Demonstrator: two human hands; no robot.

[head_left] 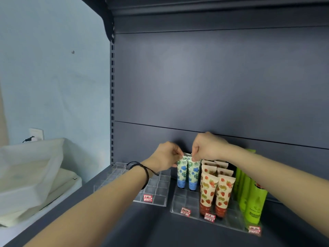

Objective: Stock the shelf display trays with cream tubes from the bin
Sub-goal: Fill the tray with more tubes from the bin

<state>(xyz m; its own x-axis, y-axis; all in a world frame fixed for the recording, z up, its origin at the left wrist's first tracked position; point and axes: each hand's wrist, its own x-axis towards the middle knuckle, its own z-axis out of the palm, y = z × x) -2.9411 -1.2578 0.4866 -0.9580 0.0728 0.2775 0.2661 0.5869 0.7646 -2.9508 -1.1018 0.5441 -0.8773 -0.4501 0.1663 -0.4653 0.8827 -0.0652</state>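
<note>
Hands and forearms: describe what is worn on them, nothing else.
Both forearms are bare, with no sleeves or gloves in view. The left hand has a black braided cord bracelet at its wrist, with a loose end trailing. The right hand has no watch or band at its wrist.

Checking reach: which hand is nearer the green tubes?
Right. The right hand pinches the right blue tube, left of the green tubes; left hand pinches the left blue tube.
</note>
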